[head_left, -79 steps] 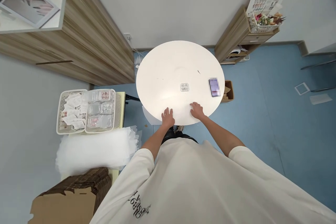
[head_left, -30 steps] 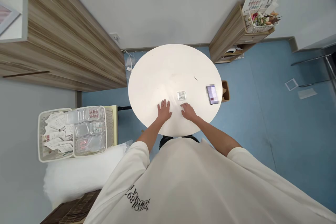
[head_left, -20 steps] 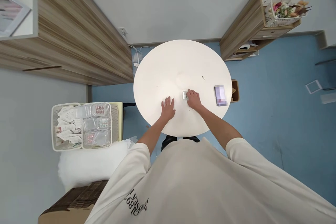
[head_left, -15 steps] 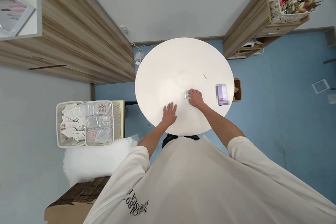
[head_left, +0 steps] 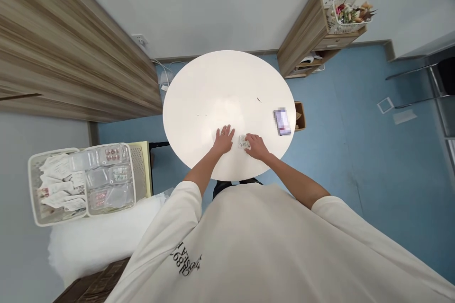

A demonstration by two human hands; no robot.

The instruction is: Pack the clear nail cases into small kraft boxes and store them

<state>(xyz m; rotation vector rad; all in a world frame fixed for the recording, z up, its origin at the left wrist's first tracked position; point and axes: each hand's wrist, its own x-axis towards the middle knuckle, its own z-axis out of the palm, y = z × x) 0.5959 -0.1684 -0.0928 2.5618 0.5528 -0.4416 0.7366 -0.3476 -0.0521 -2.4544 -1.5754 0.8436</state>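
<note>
A small clear plastic case (head_left: pixel 243 141) with rows of tiny pieces inside lies on the white round table (head_left: pixel 227 75), close to its front edge. At the case's right side, my right hand (head_left: pixel 256 146) grips it between thumb and fingers, covering part of that end. What the tiny pieces are is too small to tell. My left hand (head_left: pixel 223 140) rests palm down on the tabletop, fingers spread, just left of the case and apart from it. A ring shows on one finger.
A blurred purple packet (head_left: pixel 282 121) lies at the table's right side. White baskets (head_left: pixel 133 170) with clear cases and white packets stand at the left, near a white plastic roll (head_left: pixel 103 236). A cardboard box (head_left: pixel 300 116) sits beyond the table's right edge.
My right hand has drawn the case toward my body and slightly right across the table. My left hand has slid forward and closer to the case. The head view has shifted right.
</note>
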